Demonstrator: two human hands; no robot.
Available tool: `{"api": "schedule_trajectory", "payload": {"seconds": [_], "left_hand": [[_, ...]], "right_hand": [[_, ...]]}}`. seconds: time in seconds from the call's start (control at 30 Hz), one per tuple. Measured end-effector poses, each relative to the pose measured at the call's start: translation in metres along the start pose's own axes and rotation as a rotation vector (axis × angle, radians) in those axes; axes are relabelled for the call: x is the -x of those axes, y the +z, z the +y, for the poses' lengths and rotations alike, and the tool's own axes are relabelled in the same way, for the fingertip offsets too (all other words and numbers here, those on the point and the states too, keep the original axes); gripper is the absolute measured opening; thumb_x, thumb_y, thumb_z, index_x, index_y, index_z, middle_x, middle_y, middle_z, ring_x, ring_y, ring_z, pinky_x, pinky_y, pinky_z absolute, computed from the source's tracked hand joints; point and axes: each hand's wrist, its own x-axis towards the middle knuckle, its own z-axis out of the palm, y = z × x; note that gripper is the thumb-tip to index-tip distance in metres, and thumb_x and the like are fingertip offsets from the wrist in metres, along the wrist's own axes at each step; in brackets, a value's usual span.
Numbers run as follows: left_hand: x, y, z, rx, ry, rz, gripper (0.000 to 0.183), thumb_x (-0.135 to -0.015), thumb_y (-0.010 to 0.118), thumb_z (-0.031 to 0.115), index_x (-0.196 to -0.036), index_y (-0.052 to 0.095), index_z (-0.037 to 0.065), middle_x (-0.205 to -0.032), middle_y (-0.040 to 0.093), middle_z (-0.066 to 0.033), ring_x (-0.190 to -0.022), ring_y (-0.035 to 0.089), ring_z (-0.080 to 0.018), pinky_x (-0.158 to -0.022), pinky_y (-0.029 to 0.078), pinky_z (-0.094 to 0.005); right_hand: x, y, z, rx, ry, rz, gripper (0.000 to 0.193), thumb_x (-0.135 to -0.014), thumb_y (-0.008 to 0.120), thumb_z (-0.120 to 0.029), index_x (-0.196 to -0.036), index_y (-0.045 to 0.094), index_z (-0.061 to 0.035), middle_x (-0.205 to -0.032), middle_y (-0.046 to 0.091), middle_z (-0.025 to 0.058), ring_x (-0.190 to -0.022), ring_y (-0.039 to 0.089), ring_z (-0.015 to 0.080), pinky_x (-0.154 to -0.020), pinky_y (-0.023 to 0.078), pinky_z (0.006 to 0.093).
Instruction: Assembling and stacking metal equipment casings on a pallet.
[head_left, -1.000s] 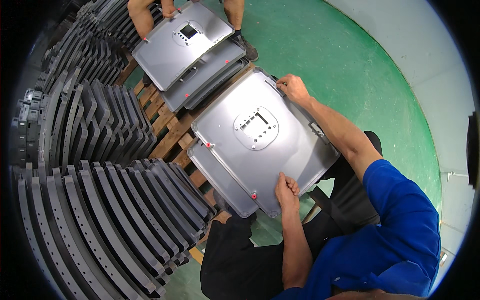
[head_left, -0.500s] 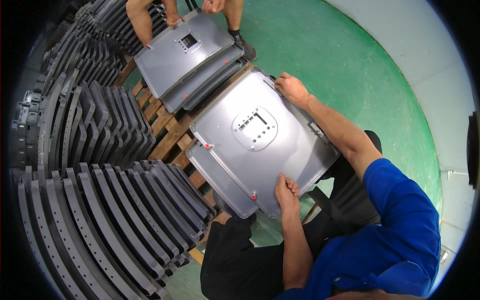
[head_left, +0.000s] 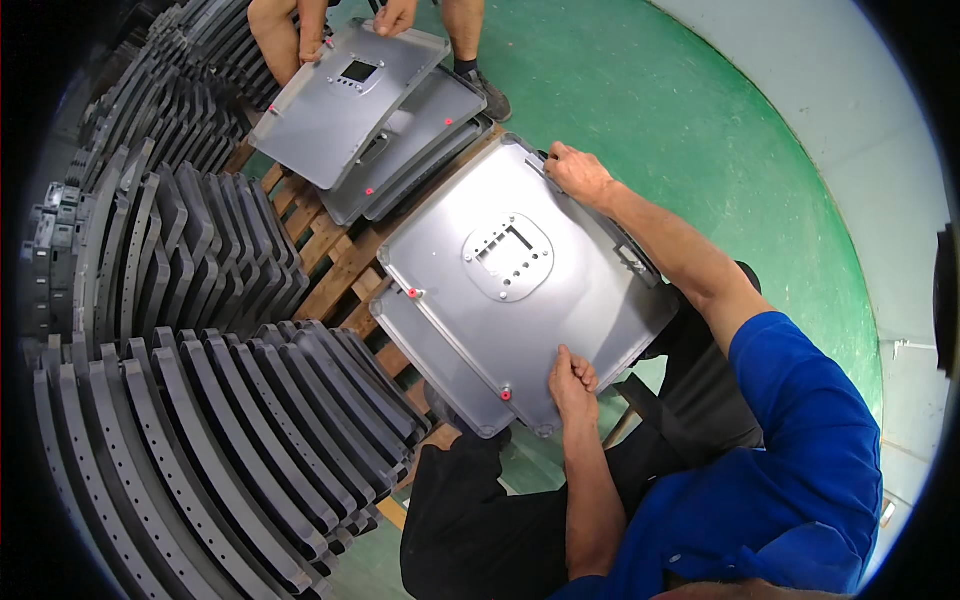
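Note:
A grey sheet-metal panel with a cut-out plate at its middle and red-tipped studs near its left edge lies in front of me, on top of a similar panel. My left hand is at the panel's near part, its fingers curled in; whatever they hold, if anything, is hidden. At the panel's far right edge my right hand has its fingers closed beside a dark narrow bar that runs along that edge. What is between those fingers is too small to tell.
Beyond my panel, a co-worker's hands hold a similar panel, tilted above a stack. A wooden pallet lies below. Rows of curved grey panels stand at left. The floor is green; a pale wall curves at right.
The co-worker's panel has shifted left and tilted up off its stack, with the co-worker's second hand now at its edge. My right hand has moved slightly along the panel's edge; my left stays put.

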Motion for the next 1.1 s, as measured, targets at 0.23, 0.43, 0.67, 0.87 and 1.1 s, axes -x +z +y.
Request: {"api": "schedule_trajectory", "payload": {"seconds": [0.23,0.43,0.67,0.87,1.1], "left_hand": [[-0.001,-0.006,0.005,0.124,0.022,-0.061,0.039,-0.099,0.044,0.043,-0.081,0.05,0.009,-0.07,0.045,-0.0021,-0.061,0.043,-0.0125,-0.052,0.033,-0.0262],[-0.004,-0.003,0.009,0.299,0.052,-0.062,0.051,-0.099,0.037,0.049,-0.109,0.056,0.003,-0.092,0.058,-0.0086,-0.079,0.056,-0.0178,-0.069,0.046,-0.0322],[0.007,0.006,0.017,0.34,0.056,-0.185,0.059,-0.099,0.032,0.05,-0.133,0.041,0.002,-0.119,0.054,-0.0089,-0.093,0.056,-0.0173,-0.079,0.048,-0.0332],[0.003,-0.001,0.015,0.327,0.066,-0.177,0.056,-0.1,0.032,0.048,-0.132,0.041,0.003,-0.119,0.054,-0.0089,-0.098,0.056,-0.0183,-0.082,0.047,-0.0326],[-0.003,-0.009,0.013,0.183,0.056,-0.191,0.04,-0.101,0.039,0.038,-0.102,0.058,0.003,-0.082,0.055,-0.0043,-0.07,0.048,-0.0144,-0.058,0.038,-0.0262]], "right_hand": [[0.032,-0.036,-0.038,-0.211,-0.122,0.007,0.028,-0.084,0.061,-0.015,-0.111,0.065,-0.0092,-0.114,0.055,0.0138,-0.103,0.059,0.0308,-0.088,0.051,0.0408],[0.14,-0.071,-0.112,-0.395,-0.693,-0.338,0.03,-0.078,0.066,-0.019,-0.106,0.068,-0.0092,-0.124,0.049,0.019,-0.109,0.054,0.0324,-0.087,0.049,0.04],[0.183,-0.062,-0.126,-0.306,-0.804,-0.275,0.016,-0.077,0.063,-0.02,-0.084,0.069,-0.0073,-0.123,0.053,0.0154,-0.114,0.049,0.0269,-0.085,0.048,0.0376],[0.182,-0.068,-0.13,-0.327,-0.825,-0.307,0.015,-0.076,0.064,-0.018,-0.084,0.068,-0.0074,-0.122,0.055,0.0125,-0.111,0.051,0.0259,-0.083,0.049,0.037],[0.147,-0.081,-0.113,-0.931,-0.108,-0.302,0.02,-0.089,0.06,-0.01,-0.106,0.064,-0.0009,-0.098,0.067,0.0153,-0.088,0.064,0.0257,-0.081,0.051,0.0351]]}}
